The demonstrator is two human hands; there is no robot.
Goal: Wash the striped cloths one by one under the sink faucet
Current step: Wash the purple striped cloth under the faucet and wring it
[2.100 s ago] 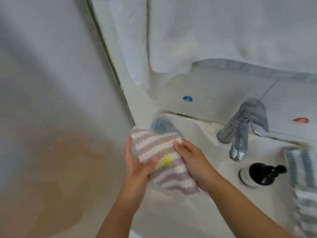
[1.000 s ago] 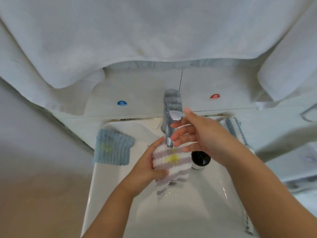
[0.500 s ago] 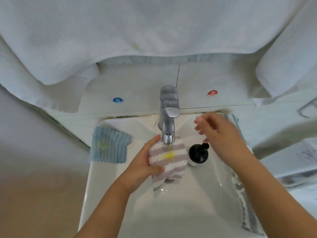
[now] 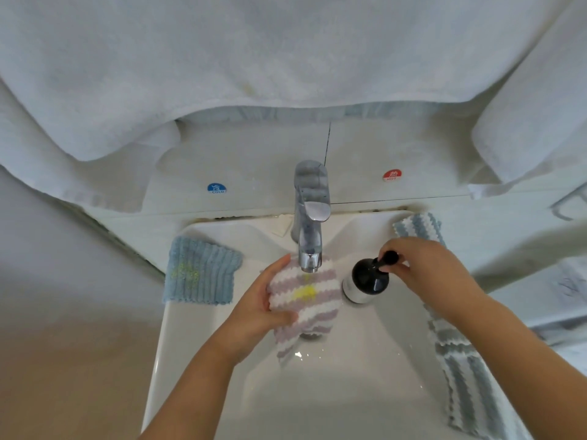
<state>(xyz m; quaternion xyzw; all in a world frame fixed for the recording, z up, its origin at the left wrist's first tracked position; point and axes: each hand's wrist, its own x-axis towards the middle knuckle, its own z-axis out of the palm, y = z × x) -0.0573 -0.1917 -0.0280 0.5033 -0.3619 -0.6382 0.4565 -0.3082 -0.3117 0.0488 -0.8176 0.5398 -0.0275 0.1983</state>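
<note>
Under the faucet (image 4: 309, 217), my left hand (image 4: 257, 308) gripped the striped cloth (image 4: 306, 300); my right hand (image 4: 425, 265) pinched the pump bottle (image 4: 368, 281).

faucet (image 4: 309, 217): polished metal, mirror-bright
sink (image 4: 333, 392): smooth, glossy white ceramic
purple-striped cloth (image 4: 305, 293): nubbly fleece with a yellow stain
blue cloth (image 4: 200, 271): ribbed, fluffy fabric, centre left
grey-striped cloth (image 4: 460, 369): plush, wavy pile, right edge
pump bottle (image 4: 368, 281): glossy black, looks like plastic
white towels (image 4: 254, 58): matt terry cloth, top of frame
wall tiles (image 4: 254, 160): smooth, pale glaze
</note>
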